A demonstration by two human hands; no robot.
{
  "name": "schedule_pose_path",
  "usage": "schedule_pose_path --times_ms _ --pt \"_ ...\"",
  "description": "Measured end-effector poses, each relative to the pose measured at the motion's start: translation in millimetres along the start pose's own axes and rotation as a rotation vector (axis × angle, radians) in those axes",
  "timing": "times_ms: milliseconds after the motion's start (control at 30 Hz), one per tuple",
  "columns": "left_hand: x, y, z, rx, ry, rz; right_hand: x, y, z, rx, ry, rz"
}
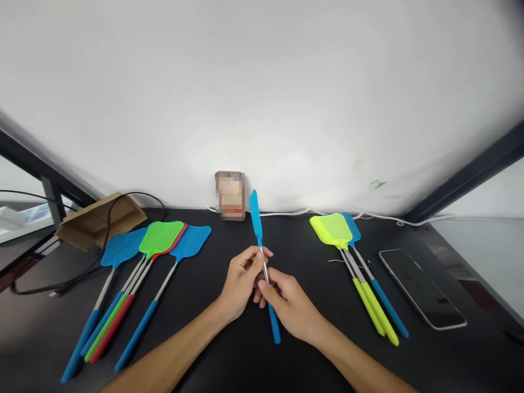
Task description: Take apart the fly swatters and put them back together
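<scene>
Between both hands I hold a blue fly swatter (255,215) with a metal shaft, its head turned nearly edge-on to me. My left hand (243,278) pinches the shaft just below the head. Lower down, my right hand (286,300) grips the shaft near the top of the blue handle; some fingers of both hands are hidden behind it. To the left lie several fly swatters, among them a green one (164,238) over a red one and blue ones (191,241). Yellow fly swatters (331,229) overlap a blue one on the right.
A phone (423,289) lies at the right of the black table (229,360). An open cardboard box (102,218) and a black cable (108,229) are at the back left. A blurred-out packet (230,196) leans on the wall, near a white cable (286,213).
</scene>
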State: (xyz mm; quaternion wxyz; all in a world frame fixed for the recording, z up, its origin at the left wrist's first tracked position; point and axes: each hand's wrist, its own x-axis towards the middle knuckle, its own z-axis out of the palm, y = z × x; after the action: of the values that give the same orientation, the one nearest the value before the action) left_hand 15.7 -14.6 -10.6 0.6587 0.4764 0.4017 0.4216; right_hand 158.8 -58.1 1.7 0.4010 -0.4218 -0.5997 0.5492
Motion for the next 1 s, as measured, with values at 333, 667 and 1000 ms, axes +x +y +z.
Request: schedule_pose_path --times_ms 333,667,1000 --pt "7.3 7.3 -1.8 0.420 -0.156 0.232 -62.9 -13.2 -36.1 -0.511 0.545 0.086" --pt "3.0 7.0 4.1 0.593 -0.203 0.321 -93.7 -6.2 -118.1 -1.481 0.754 0.454" --pt "-60.6 62.8 -50.7 1.077 0.129 0.627 -84.9 -6.8 -116.8 -1.495 0.839 0.204"
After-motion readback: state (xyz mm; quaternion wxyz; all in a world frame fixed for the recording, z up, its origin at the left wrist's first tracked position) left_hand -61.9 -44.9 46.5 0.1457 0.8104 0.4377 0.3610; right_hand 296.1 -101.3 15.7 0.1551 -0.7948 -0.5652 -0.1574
